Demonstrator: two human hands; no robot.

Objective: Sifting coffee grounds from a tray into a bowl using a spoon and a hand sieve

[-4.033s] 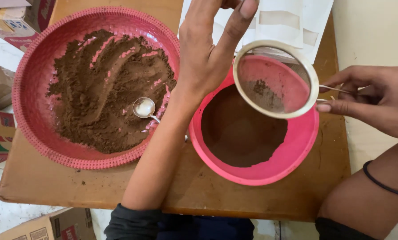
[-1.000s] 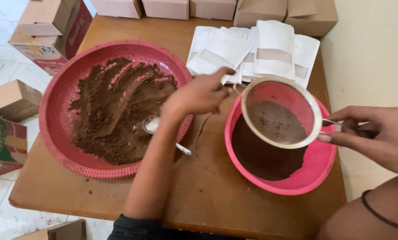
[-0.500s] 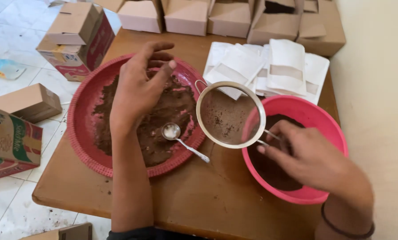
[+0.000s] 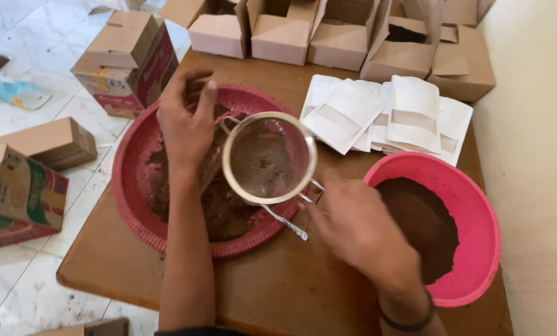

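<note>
I held the round mesh sieve (image 4: 269, 157) by its handle in my right hand (image 4: 359, 227), grip closed around the wire where it leaves the rim. Half a second earlier the sieve straddled the gap between the two vessels; now it hung wholly over the red woven tray (image 4: 135, 205) of coarse brown powder (image 4: 222, 208), well clear of the pink bowl (image 4: 477, 211) at the right. A second before that it sat over the bowl, so I judged the sifted load was done and the sieve was back at the coarse pile.

The sieve's long axis ran from the frame down-right along the handle toward my wrist, with the mesh face tipped up toward the camera. My left hand (image 4: 188, 121) hovered above the tray's far side just beside the rim, fingers loosely curled and holding nothing I could see. A spoon handle (image 4: 284, 221) poked out beneath the sieve. White pouches (image 4: 409, 118) lay on the surface (image 4: 291, 286) behind the bowl.
</note>
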